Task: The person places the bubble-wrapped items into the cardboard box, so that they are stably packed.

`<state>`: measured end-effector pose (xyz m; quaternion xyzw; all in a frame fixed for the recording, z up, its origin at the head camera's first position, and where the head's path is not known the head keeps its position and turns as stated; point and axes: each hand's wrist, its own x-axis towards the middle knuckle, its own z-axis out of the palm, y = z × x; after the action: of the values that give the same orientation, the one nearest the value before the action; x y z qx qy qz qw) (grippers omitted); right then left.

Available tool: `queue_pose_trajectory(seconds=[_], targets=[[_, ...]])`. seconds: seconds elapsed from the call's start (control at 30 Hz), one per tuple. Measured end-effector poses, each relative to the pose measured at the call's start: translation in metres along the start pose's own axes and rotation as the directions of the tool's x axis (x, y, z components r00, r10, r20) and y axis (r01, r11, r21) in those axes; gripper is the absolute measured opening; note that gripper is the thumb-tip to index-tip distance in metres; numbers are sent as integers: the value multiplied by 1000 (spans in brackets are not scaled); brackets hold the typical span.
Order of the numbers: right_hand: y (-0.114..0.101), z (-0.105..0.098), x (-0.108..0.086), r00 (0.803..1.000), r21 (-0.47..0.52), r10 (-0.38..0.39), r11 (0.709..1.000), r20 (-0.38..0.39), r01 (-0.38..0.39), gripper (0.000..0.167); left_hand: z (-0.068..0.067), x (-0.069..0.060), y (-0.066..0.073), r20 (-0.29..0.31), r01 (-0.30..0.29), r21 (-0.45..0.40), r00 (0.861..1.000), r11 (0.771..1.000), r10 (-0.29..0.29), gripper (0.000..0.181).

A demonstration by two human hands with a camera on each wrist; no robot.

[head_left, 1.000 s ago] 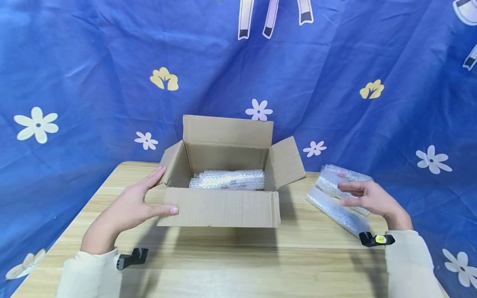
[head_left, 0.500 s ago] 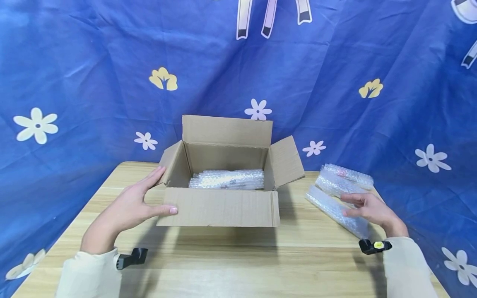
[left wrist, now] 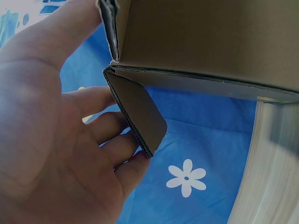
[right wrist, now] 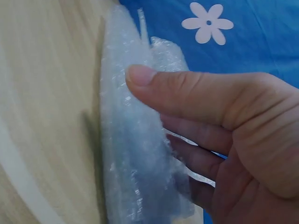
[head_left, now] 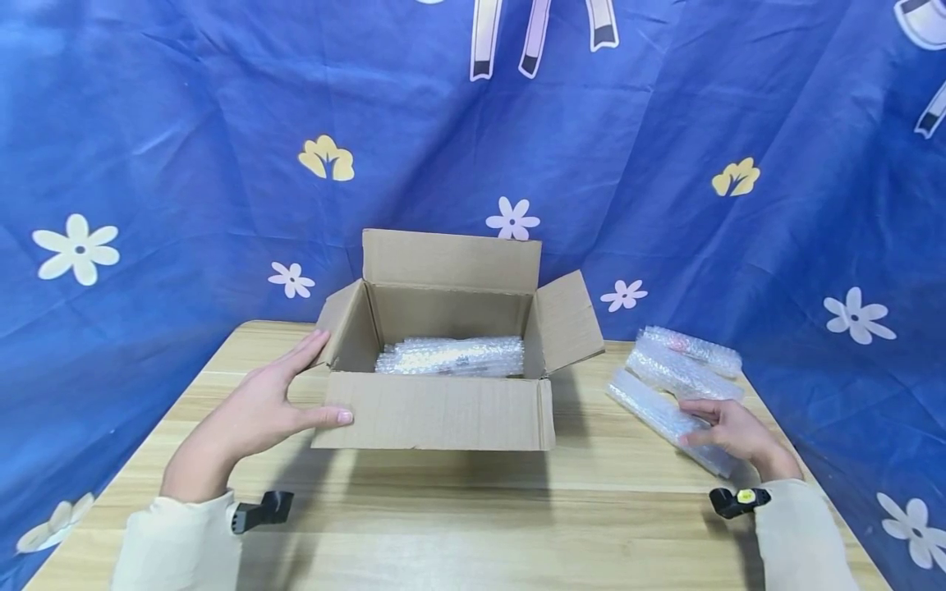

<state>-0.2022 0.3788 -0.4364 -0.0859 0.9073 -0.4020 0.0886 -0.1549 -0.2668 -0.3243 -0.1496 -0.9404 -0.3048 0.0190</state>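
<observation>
An open cardboard box [head_left: 439, 413] stands on the table with its flaps spread. Bubble-wrapped packets [head_left: 461, 356] lie inside it. My left hand [head_left: 254, 417] grips the box's near left corner. Its thumb lies on the front flap, and its fingers [left wrist: 110, 127] rest against the outside of the left flap [left wrist: 140, 109]. On the right, my right hand [head_left: 739, 437] holds the nearest long bubble-wrapped packet [right wrist: 128, 135], thumb on top and fingers along its far side. The packet's contents are unclear. Fingertips of the right hand are partly hidden behind the wrap.
Beyond the held packet lie two more bubble-wrapped pieces, a middle packet [head_left: 680, 376] and a rear packet [head_left: 695, 349] with a reddish mark. The wooden table [head_left: 480, 525] ends at a blue patterned curtain [head_left: 443, 148] behind and at both sides.
My right hand has come down and toward me, from above the middle packet onto the nearest one, its thumb and fingers now at that packet. The left hand and box have stayed put.
</observation>
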Motion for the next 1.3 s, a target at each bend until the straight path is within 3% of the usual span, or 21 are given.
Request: queue_pose_trajectory(seconds=[0.4,0.8,1.03,1.3], targets=[[8,10,2,1000,-101,19,995,-16,-21,93,0,1,-1,-3,-2,-9,1000,1000,2,117],[10,11,0,998,-164,-14,986,-56,5,87,0,1,0,5,-3,-1,1000,1000,3,117],[9,12,-3,999,-114,38,993,-14,-39,98,0,1,1,1,-2,-1,1000,1000,2,117],[7,12,-2,998,-176,33,983,-53,-42,91,-1,0,1,8,-3,-22,1000,1000,3,118]])
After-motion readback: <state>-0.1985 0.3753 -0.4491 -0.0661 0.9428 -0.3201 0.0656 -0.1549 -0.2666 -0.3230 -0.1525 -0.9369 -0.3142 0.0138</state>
